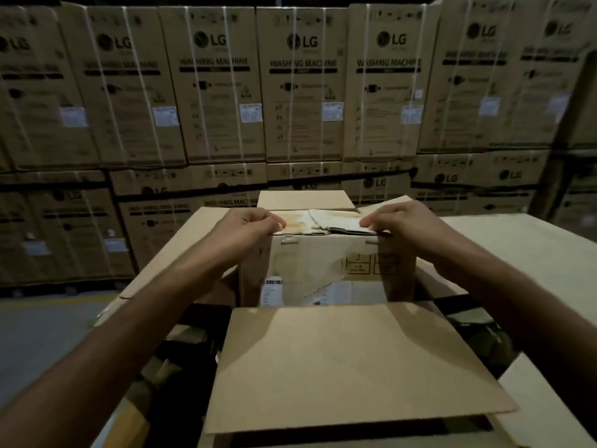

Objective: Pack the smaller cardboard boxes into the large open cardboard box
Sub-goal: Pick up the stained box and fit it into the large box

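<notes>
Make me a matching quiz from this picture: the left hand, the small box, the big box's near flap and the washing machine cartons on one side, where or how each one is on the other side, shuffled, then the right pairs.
Things
1 left hand
2 small box
3 large box's near flap
4 washing machine cartons

Places or states
A stacked in rows at the back
B folded out toward the camera
C grips the small box's top left edge
D held between the open flaps, stained on top

Pairs: 1-C, 2-D, 3-B, 4-A
</notes>
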The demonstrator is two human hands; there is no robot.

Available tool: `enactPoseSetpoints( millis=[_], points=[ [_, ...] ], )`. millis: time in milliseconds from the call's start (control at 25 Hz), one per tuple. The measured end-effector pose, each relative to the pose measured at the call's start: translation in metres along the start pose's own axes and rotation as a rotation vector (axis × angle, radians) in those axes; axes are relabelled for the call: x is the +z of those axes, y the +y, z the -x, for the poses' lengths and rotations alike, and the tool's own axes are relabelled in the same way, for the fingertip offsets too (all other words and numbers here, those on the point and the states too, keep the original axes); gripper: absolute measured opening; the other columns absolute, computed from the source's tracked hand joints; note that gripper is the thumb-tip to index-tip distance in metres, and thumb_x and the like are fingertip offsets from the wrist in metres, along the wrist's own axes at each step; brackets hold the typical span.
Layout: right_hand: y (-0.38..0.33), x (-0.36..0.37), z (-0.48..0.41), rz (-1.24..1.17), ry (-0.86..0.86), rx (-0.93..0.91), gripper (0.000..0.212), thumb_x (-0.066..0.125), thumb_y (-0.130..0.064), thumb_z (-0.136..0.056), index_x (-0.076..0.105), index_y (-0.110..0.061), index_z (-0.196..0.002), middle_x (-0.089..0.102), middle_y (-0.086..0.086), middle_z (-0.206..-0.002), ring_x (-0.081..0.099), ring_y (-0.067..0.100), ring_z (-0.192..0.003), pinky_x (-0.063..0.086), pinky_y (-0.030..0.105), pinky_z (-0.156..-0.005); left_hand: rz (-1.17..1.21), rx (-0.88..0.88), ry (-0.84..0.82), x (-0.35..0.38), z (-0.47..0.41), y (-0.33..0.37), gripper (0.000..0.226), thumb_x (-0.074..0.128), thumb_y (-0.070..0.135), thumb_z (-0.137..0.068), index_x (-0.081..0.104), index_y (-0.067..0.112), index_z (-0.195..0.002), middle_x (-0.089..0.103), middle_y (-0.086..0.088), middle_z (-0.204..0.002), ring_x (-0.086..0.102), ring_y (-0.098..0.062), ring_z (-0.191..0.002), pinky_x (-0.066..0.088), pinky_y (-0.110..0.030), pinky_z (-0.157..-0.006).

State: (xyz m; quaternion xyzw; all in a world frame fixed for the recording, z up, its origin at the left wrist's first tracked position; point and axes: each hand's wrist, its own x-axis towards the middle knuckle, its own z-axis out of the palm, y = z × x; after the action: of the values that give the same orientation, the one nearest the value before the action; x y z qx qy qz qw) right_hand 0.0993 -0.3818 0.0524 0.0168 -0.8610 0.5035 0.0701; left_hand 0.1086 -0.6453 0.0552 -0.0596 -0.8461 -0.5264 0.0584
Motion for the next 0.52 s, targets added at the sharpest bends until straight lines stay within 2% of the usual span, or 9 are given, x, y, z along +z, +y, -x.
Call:
enactPoseSetpoints(
  millis=[120,240,280,360,400,440,520],
  points=[
    [-0.002,0.003,-0.010,0.016,-0.053,0.030,0.018,0.062,-0.018,-0.099,0.079,-0.019,-0.104,0.067,-0.005,-0.113,0.060,0.012,-0.105,0.053,0.025,-0.077,0.001,-0.045,-0.053,0.004,-0.010,-0.008,0.018,0.059,0.024,-0.102,0.076,0.026,-0.107,0.061,0.017,-0.105,0.055,-0.001,-0.096,0.044,-0.024,-0.068],
    [-0.007,0.004,-0.016,0.182,-0.149,0.036,0.019,0.065,-0.011,-0.096,0.077,-0.021,-0.106,0.064,-0.010,-0.107,0.058,0.010,-0.107,0.046,0.021,-0.073,-0.033,-0.101,-0.158,-0.001,-0.015,-0.012,0.020,0.063,0.021,-0.100,0.074,0.026,-0.116,0.058,0.010,-0.113,0.057,-0.007,-0.106,0.047,-0.022,-0.076],
    [-0.009,0.002,-0.016,0.256,-0.193,0.040,0.020,0.067,-0.011,-0.095,0.076,-0.022,-0.109,0.063,-0.009,-0.110,0.058,0.012,-0.110,0.045,0.021,-0.074,-0.114,-0.117,-0.213,-0.003,-0.016,-0.013,0.023,0.064,0.024,-0.099,0.072,0.028,-0.121,0.056,0.008,-0.117,0.057,-0.010,-0.109,0.049,-0.024,-0.080],
    [-0.012,0.002,-0.013,0.443,-0.345,0.064,0.026,0.069,-0.014,-0.095,0.073,-0.026,-0.118,0.058,-0.007,-0.122,0.055,0.014,-0.118,0.044,0.024,-0.081,-0.435,-0.093,-0.304,-0.002,-0.020,-0.014,0.031,0.065,0.032,-0.099,0.067,0.031,-0.130,0.054,0.003,-0.130,0.055,-0.017,-0.122,0.047,-0.029,-0.094],
    [-0.015,0.005,-0.011,0.545,-0.430,0.051,0.031,0.070,-0.017,-0.095,0.070,-0.028,-0.123,0.055,-0.008,-0.127,0.052,0.014,-0.122,0.043,0.026,-0.087,-0.609,-0.055,-0.372,0.002,-0.020,-0.012,0.034,0.064,0.036,-0.099,0.065,0.033,-0.134,0.053,0.004,-0.134,0.054,-0.017,-0.125,0.046,-0.030,-0.095],
    [-0.016,0.009,-0.009,0.677,-0.518,0.030,0.036,0.071,-0.021,-0.095,0.067,-0.031,-0.129,0.051,-0.010,-0.132,0.050,0.012,-0.123,0.042,0.027,-0.091,-0.766,-0.035,-0.452,0.007,-0.019,-0.010,0.038,0.064,0.039,-0.099,0.063,0.034,-0.136,0.054,0.006,-0.136,0.055,-0.017,-0.124,0.046,-0.031,-0.094],
    [-0.016,0.027,-0.004,0.915,-0.727,0.017,0.042,0.069,-0.028,-0.097,0.061,-0.035,-0.138,0.050,-0.012,-0.138,0.051,0.005,-0.110,0.040,0.024,-0.088,-0.965,-0.071,-0.666,0.023,-0.019,-0.010,0.042,0.064,0.038,-0.099,0.059,0.035,-0.141,0.057,0.006,-0.138,0.058,-0.018,-0.122,0.050,-0.035,-0.098]
  ],
)
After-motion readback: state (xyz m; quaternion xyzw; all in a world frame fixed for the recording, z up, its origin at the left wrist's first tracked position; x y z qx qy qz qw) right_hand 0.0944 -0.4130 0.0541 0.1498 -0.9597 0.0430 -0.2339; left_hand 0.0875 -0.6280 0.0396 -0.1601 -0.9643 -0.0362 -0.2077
